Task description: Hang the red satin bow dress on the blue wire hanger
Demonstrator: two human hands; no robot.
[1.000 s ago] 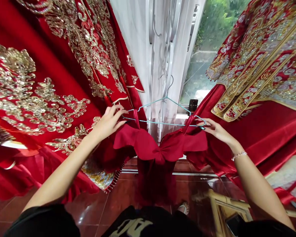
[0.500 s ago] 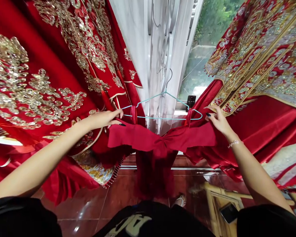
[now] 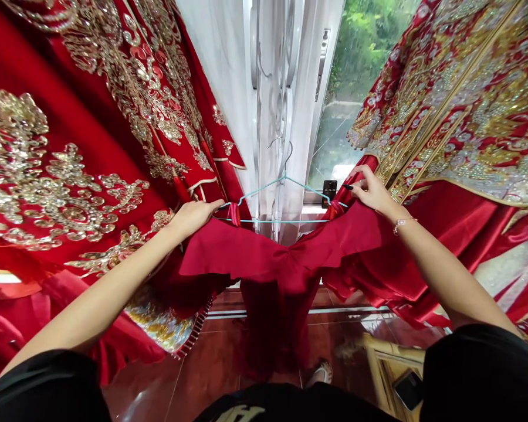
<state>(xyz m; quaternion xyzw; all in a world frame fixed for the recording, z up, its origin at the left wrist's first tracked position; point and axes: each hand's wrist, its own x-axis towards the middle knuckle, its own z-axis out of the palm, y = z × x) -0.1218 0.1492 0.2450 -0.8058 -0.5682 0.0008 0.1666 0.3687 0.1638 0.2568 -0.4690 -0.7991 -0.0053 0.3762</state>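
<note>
A black shirt (image 3: 330, 405) with a pale print (image 3: 242, 414), loose short black sleeves (image 3: 484, 369), a thin bracelet (image 3: 401, 225) circling the right wrist, a dark-painted right fingernail (image 3: 348, 187), a pale sandal (image 3: 324, 370).

Glossy red tile floor (image 3: 211, 357) carries a bamboo stool (image 3: 381, 381), R side, & a shod foot (image 3: 322, 373). Dark phone (image 3: 408, 390) lies on stool. 2nd phone (image 3: 329, 192) stands upright, prob. on window sill (image 3: 311, 209).

Head-worn view; forward and downward

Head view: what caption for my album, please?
Left hand and right hand at a red dress on a blue hanger.
</note>
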